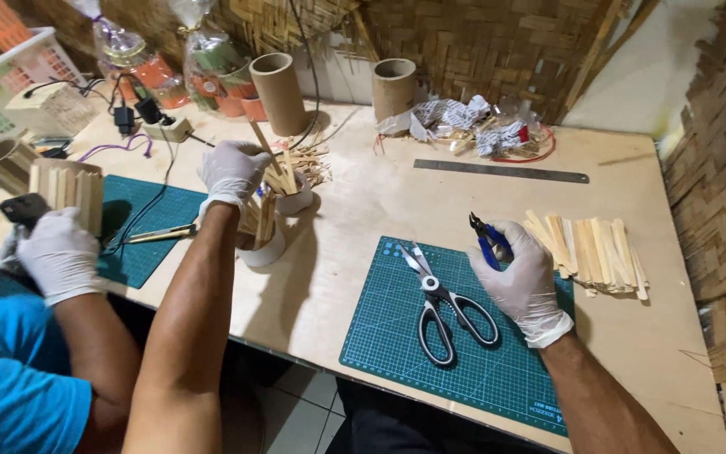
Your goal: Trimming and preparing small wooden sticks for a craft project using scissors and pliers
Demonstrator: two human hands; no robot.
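Observation:
My left hand [233, 171], in a white glove, grips a few flat wooden sticks [279, 176] above a white cup [264, 250] that holds more sticks. My right hand [524, 282], also gloved, is shut on small blue-handled cutters [487, 240] at the far edge of a green cutting mat [397, 336]. Black-and-white scissors [445, 313] lie shut on that mat, just left of my right hand. A pile of flat wooden sticks [598, 252] lies right of that hand on the plywood table [363, 210].
At the left a co-worker's gloved hand [56, 252] holds a box made of sticks [69, 189] by a second mat [149, 219] with a knife [160, 234]. Behind stand two cardboard tubes [279, 92] [394, 84], crumpled wrappers [472, 126] and a steel ruler [502, 171].

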